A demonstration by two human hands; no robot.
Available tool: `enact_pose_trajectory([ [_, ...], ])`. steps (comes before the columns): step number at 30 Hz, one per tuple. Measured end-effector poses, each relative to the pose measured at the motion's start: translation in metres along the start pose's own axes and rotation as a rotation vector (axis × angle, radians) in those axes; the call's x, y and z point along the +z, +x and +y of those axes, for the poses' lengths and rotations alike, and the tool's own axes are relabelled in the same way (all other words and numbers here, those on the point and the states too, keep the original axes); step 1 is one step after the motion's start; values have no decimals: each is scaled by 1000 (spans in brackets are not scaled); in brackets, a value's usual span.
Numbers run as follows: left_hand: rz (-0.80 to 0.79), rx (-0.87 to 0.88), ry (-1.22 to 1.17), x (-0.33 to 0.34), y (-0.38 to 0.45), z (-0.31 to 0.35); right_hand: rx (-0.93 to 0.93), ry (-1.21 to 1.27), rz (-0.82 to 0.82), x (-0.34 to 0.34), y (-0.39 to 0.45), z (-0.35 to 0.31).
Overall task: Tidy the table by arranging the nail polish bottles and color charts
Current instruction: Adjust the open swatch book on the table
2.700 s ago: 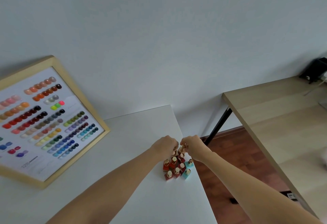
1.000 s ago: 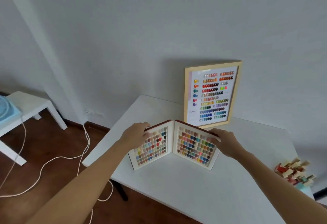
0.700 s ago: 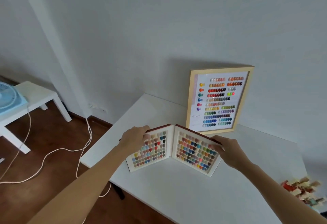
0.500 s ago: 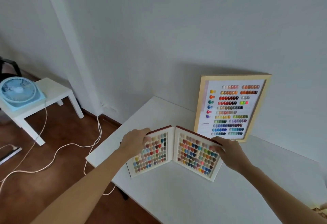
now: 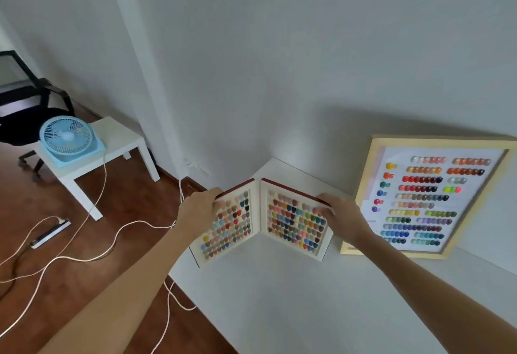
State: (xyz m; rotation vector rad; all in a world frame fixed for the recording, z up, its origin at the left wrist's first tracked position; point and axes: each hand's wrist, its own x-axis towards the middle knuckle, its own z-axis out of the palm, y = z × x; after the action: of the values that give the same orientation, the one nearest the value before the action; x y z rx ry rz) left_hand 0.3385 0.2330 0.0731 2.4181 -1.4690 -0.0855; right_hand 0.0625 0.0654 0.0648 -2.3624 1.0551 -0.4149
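A folding color chart [image 5: 291, 222] with a dark red cover stands open like a book on the white table [image 5: 293, 306], near its far left corner. Its two panels are filled with rows of small colored nail swatches. My left hand [image 5: 198, 209] grips the top outer edge of the left panel. My right hand [image 5: 342, 218] grips the outer edge of the right panel. A larger color chart in a light wooden frame [image 5: 425, 199] leans against the wall to the right, just behind my right hand. No nail polish bottles are in view.
Left of the table, a light blue fan [image 5: 68, 138] sits on a small white side table [image 5: 117, 143]. White cables [image 5: 112, 247] and a power strip [image 5: 49, 233] lie on the wooden floor. A black chair [image 5: 25, 113] stands at the far left.
My hands left the cluster of bottles and took hold of the folding chart. The view has since swung left; the bottles passed out of sight on the right, and the chart sits nearer the table's left corner.
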Motion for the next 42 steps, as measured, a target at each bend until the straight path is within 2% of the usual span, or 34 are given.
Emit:
enact_pose_trajectory([
  [11, 104, -105, -84, 12, 82, -50, 50, -48, -12, 32, 102, -44],
  [22, 108, -204, -121, 20, 113, -62, 81, -44, -4, 49, 140, -54],
  [37, 12, -206, -106, 14, 107, -46, 135, -13, -50, 42, 135, -58],
  [42, 179, -58, -126, 5, 99, -9, 86, -22, 22, 21, 115, -62],
])
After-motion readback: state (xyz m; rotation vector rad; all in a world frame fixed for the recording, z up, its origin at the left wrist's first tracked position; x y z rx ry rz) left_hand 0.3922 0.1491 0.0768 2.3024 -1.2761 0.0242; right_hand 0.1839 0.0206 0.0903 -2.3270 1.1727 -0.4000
